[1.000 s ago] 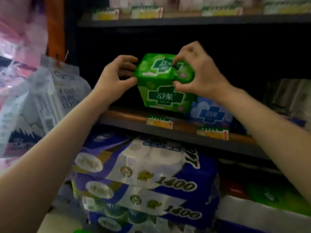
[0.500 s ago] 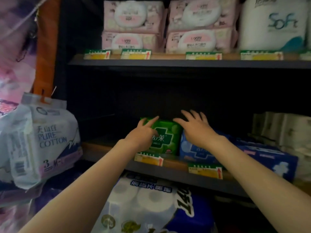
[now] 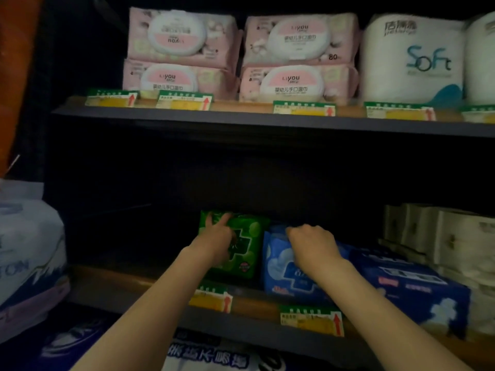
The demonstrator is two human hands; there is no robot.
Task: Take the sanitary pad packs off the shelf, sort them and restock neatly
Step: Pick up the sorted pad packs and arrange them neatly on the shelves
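A green sanitary pad pack (image 3: pixel 250 246) stands upright on the middle shelf (image 3: pixel 150 277), pressed against a blue pad pack (image 3: pixel 281 271) on its right. My left hand (image 3: pixel 215 241) rests on the green pack's front, with fingers stretched up towards its top left corner. My right hand (image 3: pixel 313 246) is curled over the top edge of the blue pack. A longer dark blue pack (image 3: pixel 417 290) lies on its side further right on the same shelf.
Pink wet-wipe packs (image 3: pixel 184 54) and white toilet rolls (image 3: pixel 412 60) fill the upper shelf. Pale tissue boxes (image 3: pixel 442 236) stand at the right of the middle shelf. A white cotton pack (image 3: pixel 29 245) hangs at the left. Price tags (image 3: pixel 211 298) line the shelf edges.
Both hands held the green pack in the air before; it now stands on the shelf beside the blue pack. My right hand has gone from flat to curled on the blue pack.
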